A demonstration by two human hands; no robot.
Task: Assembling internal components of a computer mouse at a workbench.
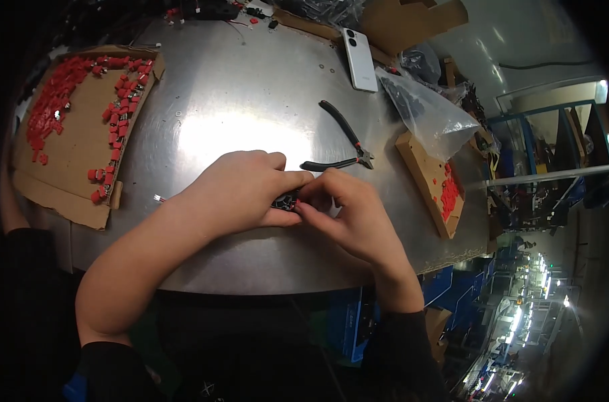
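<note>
My left hand and my right hand meet at the middle of a shiny metal table. Together they pinch a small black part between their fingertips; most of it is hidden by the fingers. Black-handled cutting pliers lie open on the table just beyond my hands.
A cardboard tray with several small red parts sits at the left. A smaller cardboard box with red parts is at the right, under a clear plastic bag. A white phone lies at the far edge. One tiny red-and-white part lies by my left wrist.
</note>
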